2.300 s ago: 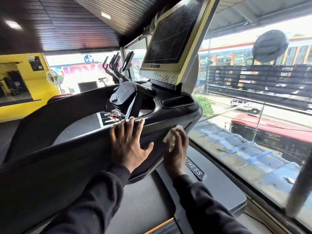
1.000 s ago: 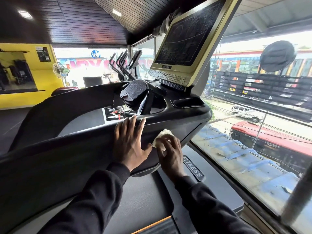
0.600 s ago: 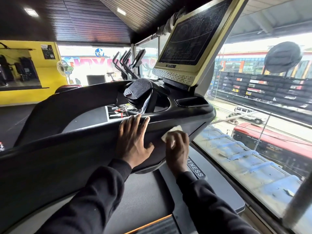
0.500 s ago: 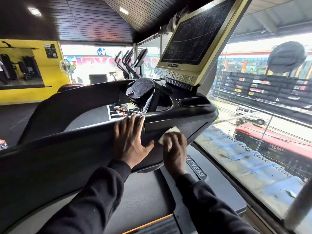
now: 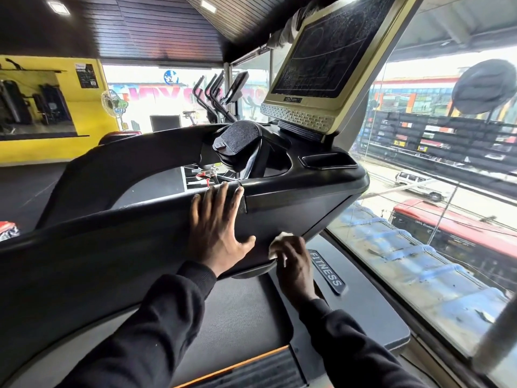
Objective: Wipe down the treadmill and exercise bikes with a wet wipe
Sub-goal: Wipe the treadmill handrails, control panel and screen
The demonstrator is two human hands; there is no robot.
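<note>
The person stands at a black treadmill beside a big window. The left hand lies flat on the near face of the treadmill's console housing, fingers straight and spread, their tips reaching its upper edge, thumb stretched out to the right. The right hand is lower and to the right, at the bottom edge of that same dark panel, fingers curled over a wet wipe and pressing it against the plastic. The wipe is white and crumpled into a small wad; only a bit of it peeks out above and left of the fingers, so its full shape is hard to tell. Both sleeves are black. Just right of the right hand, a badge on the treadmill's base reads "FITNESS". Far above the panel, a gold-framed screen tilts toward the viewer, its dark glass smudged. Far left, exercise machines stand before a yellow wall.
</note>
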